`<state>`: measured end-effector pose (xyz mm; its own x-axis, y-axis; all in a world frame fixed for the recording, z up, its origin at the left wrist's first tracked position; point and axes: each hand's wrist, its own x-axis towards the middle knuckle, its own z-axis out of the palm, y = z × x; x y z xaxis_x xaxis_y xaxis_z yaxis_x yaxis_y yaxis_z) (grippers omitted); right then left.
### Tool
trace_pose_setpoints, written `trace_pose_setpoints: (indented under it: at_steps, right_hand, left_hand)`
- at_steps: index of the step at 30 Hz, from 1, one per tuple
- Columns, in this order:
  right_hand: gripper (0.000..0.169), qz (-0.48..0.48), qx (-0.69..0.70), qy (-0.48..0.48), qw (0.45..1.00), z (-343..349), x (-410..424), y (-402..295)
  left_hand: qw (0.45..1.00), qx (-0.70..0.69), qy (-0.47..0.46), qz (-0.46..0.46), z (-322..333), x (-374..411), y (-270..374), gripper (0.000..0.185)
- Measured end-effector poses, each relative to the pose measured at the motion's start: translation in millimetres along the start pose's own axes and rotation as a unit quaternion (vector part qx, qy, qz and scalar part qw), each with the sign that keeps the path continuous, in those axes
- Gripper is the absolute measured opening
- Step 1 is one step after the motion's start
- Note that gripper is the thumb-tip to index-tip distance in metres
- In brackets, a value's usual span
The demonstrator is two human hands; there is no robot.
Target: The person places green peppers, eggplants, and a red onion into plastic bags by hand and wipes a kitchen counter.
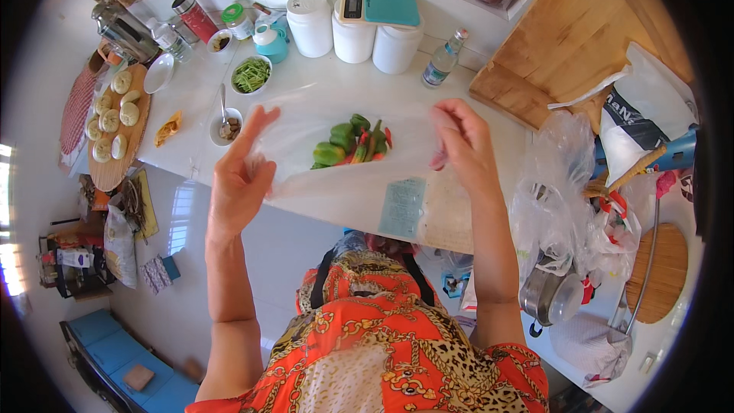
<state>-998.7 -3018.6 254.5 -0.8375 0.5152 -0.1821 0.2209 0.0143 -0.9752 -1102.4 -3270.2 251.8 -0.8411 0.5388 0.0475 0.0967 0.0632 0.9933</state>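
Observation:
A clear plastic bag (292,183) spreads between my two hands above the white counter. My left hand (241,183) has hold of its left side, thumb and index finger apart, the other fingers partly hidden by the film. On the right, my right hand (463,140) pinches the bag's other side with bent fingers. Between the hands, green peppers (343,137) and red chillies (389,137) lie together, seen partly through the film. Whether they are all inside the bag I cannot tell. Below them a printed blue-green sheet (402,206) lies at the counter's front edge.
Behind stand a bowl of cut green vegetables (251,75), white canisters (352,34) with a kitchen scale (391,8) on top, and a glass bottle (441,63). Left are a bowl with a spoon (226,126) and a board (123,152) of pale buns. Plastic bags (553,183) hang right.

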Motion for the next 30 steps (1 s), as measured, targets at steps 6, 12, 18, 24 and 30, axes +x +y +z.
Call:
trace_pose_setpoints:
  at_steps: [6,12,18,24,30]
  right_hand:
    - [0.017,-0.024,-0.069,0.02,0.997,-8,-38,10]
    - [0.017,-0.048,-0.077,0.1,0.991,-20,-53,-6]
    - [0.012,-0.058,0.021,0.119,0.991,-31,-50,0]
    - [0.03,-0.208,0.278,0.016,0.938,-27,-59,27]
    - [0.089,-0.172,0.107,0.028,0.979,-20,-34,169]
  left_hand:
    - [0.984,0.118,-0.13,0.025,-1,-12,4,0.06]
    - [0.986,0.156,-0.043,0.028,-10,-19,12,0.041]
    - [0.931,0.329,0.042,0.151,-23,0,7,0.026]
    - [0.956,0.219,0.09,0.175,-27,14,10,0.017]
    - [0.969,0.074,0.056,0.229,-37,6,-33,0.017]
